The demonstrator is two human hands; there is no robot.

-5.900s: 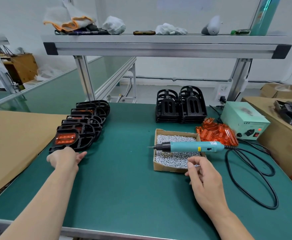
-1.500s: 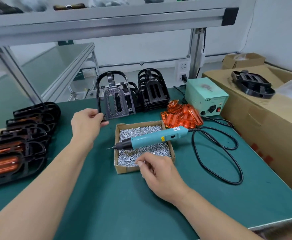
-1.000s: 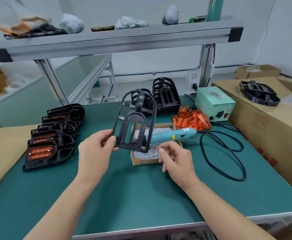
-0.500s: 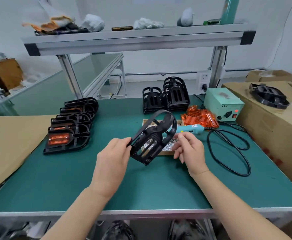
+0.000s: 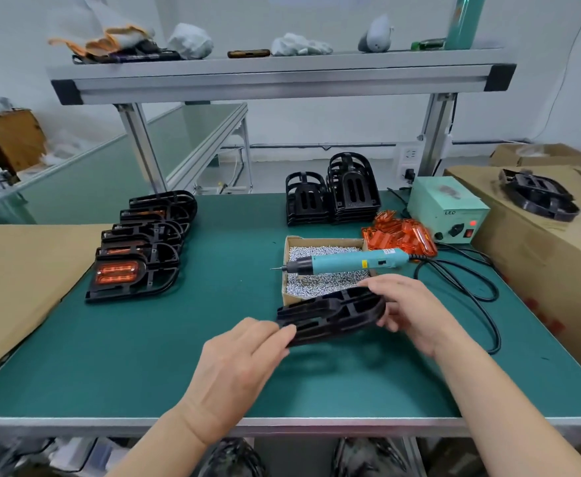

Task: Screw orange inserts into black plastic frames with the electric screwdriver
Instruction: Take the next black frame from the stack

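Workstation: green-matted assembly bench (image 5: pixel 144 356) under an aluminium shelf (image 5: pixel 282 80).

Row of finished black frames with orange inserts fitted (image 5: pixel 137 256): left, overlapping.

Stack of empty black frames (image 5: pixel 333 197): rear centre.

Shallow cardboard tray of silver screws (image 5: pixel 320 284): centre. Likely to spill if the frame's far edge, just beside it, nudges it.

Black plastic frame (image 5: pixel 330 315): nearly flat, just above the mat, in front of the tray, with no insert. Left hand (image 5: pixel 240 363) pinches its near-left edge; right hand (image 5: pixel 412 311) curls round its right end.

Turquoise electric screwdriver (image 5: pixel 347 261): lies across the tray. A knock could roll it off.

Black cable (image 5: pixel 481 294): looped near the right forearm, so it may snag.

Heap of loose orange plastic inserts (image 5: pixel 399 232): behind the tray. Reaching for them crosses the driver.

Writing: "LED" on the pale green power box (image 5: pixel 449 208). The driver's yellow sticker is unreadable.
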